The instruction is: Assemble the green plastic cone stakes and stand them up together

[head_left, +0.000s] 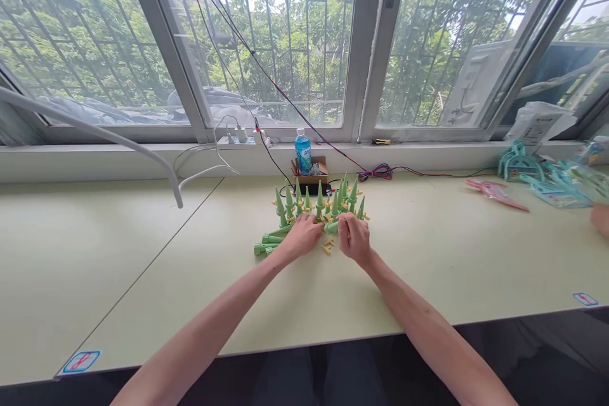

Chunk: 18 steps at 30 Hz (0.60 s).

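My left hand reaches in from the left, its fingers bent down among the green and yellow pieces; what lies under the fingertips is hidden. My right hand is closed beside it, around one end of a green plastic spike that shows between the two hands. Behind them stand several upright green spikes with pointed tips and small yellow valves. Several green tubes lie to the left of my left hand. Loose yellow valves rest on the table between my wrists.
A blue-liquid bottle and a small cardboard box stand behind the spikes. Coiled cables lie near the sill. At right are a pink packaged item, turquoise plastic pieces and another person's hand. A grey hose hangs at left.
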{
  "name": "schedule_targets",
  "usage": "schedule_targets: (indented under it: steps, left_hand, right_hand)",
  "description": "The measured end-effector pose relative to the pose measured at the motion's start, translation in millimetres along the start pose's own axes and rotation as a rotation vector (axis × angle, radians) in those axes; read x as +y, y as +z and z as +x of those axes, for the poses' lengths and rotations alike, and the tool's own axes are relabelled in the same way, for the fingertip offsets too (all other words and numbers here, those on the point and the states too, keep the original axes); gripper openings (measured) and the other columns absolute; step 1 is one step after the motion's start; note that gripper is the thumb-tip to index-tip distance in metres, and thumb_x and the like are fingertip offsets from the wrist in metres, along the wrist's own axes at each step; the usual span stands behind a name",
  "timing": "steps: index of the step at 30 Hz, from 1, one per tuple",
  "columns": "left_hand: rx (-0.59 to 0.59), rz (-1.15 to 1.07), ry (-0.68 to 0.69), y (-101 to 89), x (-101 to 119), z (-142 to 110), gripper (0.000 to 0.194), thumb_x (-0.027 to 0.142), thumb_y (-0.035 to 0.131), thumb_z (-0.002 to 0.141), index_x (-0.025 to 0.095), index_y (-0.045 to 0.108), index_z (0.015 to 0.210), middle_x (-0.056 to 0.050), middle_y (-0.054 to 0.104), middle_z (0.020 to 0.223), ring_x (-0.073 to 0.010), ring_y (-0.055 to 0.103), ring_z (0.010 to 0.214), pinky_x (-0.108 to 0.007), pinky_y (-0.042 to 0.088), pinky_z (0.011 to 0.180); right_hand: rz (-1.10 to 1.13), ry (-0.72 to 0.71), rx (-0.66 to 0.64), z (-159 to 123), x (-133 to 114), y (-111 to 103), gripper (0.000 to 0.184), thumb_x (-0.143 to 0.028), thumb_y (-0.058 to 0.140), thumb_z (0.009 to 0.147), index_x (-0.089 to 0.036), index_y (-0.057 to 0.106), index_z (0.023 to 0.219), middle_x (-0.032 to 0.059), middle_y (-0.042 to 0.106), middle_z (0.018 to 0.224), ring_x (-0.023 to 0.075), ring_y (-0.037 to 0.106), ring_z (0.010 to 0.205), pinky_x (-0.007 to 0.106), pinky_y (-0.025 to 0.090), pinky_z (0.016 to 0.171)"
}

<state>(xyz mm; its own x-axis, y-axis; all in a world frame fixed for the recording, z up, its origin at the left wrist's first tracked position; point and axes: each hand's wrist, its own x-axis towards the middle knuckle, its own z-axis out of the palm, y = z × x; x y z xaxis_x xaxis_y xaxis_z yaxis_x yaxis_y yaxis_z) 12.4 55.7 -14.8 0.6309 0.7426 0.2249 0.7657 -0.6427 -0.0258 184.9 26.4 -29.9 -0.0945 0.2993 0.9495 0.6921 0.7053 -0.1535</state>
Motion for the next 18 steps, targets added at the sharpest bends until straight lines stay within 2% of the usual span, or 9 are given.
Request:
schedule_targets:
  steps: [6, 11, 18]
  left_hand:
    - [-0.018, -0.049, -0.022, 2.6, -3, -4, 0.019, 0.025, 0.047, 0.092, 0.018, 0.063, 0.097, -0.010, 0.057, 0.101, -0.0302, 0.051, 0.108, -0.042, 0.044, 0.089]
    - [-0.003, -0.078, -0.020, 2.4, -3, -7, 0.019, 0.022, 0.045, 0.092, 0.017, 0.061, 0.099, -0.010, 0.058, 0.101, -0.0293, 0.051, 0.109, -0.041, 0.045, 0.090]
    - [-0.032, -0.014, -0.019, -2.7, 9, -21, 0.019, 0.023, 0.044, 0.093, 0.017, 0.059, 0.102, -0.010, 0.057, 0.099, -0.0281, 0.052, 0.101, -0.040, 0.046, 0.086]
  right_hand:
    - [0.000, -0.009, -0.005, 1, 0, 0, 0.018, -0.019, 0.034, 0.100, -0.018, 0.049, 0.090, -0.0021, 0.049, 0.059, 0.0096, 0.035, 0.042, 0.023, 0.030, 0.046]
    - [-0.005, -0.013, -0.028, -1, 0, 0, 0.016, -0.018, 0.036, 0.099, -0.018, 0.051, 0.093, -0.0010, 0.052, 0.063, 0.0095, 0.035, 0.043, 0.023, 0.030, 0.046]
    - [-0.020, 0.018, -0.142, 3, -3, -1, 0.016, -0.020, 0.037, 0.100, -0.016, 0.052, 0.097, 0.0016, 0.057, 0.071, 0.0094, 0.044, 0.050, 0.021, 0.032, 0.048]
